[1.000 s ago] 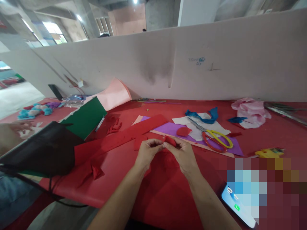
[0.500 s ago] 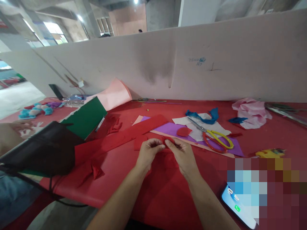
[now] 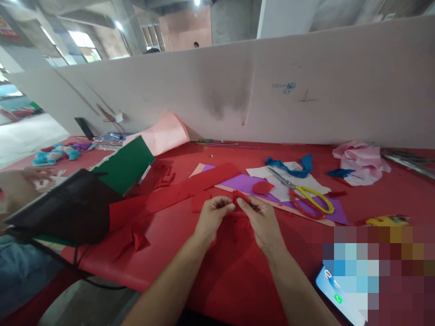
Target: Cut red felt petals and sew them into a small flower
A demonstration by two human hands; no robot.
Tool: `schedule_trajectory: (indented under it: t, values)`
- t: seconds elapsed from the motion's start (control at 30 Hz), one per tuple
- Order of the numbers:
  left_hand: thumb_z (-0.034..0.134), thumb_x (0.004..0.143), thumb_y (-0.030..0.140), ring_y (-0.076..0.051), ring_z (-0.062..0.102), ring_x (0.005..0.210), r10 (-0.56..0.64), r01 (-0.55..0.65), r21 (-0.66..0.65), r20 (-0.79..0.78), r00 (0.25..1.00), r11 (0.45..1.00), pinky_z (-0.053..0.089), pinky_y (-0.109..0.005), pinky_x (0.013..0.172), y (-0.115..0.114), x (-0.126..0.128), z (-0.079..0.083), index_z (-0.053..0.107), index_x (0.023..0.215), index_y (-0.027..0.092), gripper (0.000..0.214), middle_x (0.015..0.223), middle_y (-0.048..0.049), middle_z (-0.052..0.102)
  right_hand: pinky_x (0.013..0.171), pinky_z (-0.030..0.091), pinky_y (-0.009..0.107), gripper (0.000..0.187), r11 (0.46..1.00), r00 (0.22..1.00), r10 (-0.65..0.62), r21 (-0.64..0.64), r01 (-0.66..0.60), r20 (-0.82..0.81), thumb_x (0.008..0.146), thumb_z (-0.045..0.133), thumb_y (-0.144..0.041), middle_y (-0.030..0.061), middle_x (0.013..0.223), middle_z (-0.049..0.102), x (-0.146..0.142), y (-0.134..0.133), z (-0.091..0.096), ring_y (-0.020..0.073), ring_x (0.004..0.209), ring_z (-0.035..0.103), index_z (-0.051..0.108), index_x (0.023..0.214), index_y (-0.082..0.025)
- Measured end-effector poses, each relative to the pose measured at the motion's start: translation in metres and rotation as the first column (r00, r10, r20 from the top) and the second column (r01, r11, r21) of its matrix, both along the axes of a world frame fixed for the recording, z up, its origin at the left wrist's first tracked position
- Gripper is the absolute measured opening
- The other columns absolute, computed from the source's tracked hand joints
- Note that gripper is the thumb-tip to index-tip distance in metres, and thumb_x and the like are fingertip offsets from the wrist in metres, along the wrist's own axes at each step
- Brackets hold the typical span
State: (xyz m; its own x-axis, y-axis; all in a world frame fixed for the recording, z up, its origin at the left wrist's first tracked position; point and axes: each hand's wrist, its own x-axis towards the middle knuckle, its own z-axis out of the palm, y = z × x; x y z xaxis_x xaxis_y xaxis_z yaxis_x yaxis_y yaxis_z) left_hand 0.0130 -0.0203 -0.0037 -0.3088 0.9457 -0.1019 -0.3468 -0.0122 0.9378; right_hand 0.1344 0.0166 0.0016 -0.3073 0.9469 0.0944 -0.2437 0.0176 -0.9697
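Note:
Both of my hands meet over the red table (image 3: pixel 244 280), pinching a small piece of red crepe paper (image 3: pixel 239 195) between them. My left hand (image 3: pixel 215 217) is closed, thumb against fingertips at the paper's left side. My right hand (image 3: pixel 261 218) is closed too, its thumb pressed on the paper's right part. How the paper is folded is partly hidden by the fingers. Behind my left hand lies a red paper square (image 3: pixel 201 201). A long red crepe strip (image 3: pixel 163 197) stretches away to the left. Scissors with red and yellow handles (image 3: pixel 304 194) lie to the right, beyond my right hand.
Under the scissors are white paper (image 3: pixel 321 183) and a purple sheet (image 3: pixel 234 182). A blue strip (image 3: pixel 306 166), pink crumpled paper (image 3: pixel 362 164) and a yellow tool (image 3: pixel 387 220) lie right. A phone (image 3: pixel 335 290) is near the front. Left are a dark bag (image 3: pixel 68 208) and another person's hand (image 3: pixel 44 176).
The view has shifted slightly, so the scene sits a little further right. More of the red paper shows above my right thumb. Both hands keep their pinch.

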Motion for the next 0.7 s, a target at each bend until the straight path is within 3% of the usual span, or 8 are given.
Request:
schedule_trajectory:
  t: [0.3,0.7]
  values:
    - [0.077,0.061,0.021,-0.01,0.054,0.066,0.019,-0.02,0.026,0.018,1.0,0.999,0.042,-0.024,0.069,0.002,-0.0007,-0.0052,0.066,0.068,0.016,0.014,0.067,0.0014,0.061,0.074,0.048,0.032,0.012,0.997,0.992,-0.04,0.069,0.031,0.121,0.075,0.068,-0.031,0.0014,0.075,0.068,-0.0022,-0.0014,-0.0032,0.0199,0.078,0.061,0.072,0.078,-0.02]
    - [0.075,0.062,0.02,-0.009,0.05,0.063,0.04,-0.041,0.036,0.013,0.999,0.999,0.04,-0.023,0.066,0.0016,0.0018,-0.0071,0.06,0.068,0.016,0.017,0.067,0.003,0.056,0.074,0.047,0.031,0.014,0.995,0.988,-0.024,0.102,0.008,0.153,0.078,0.065,-0.031,0.0015,0.081,0.068,-0.0032,-0.0045,-0.0005,0.0193,0.079,0.059,0.071,0.084,-0.021]
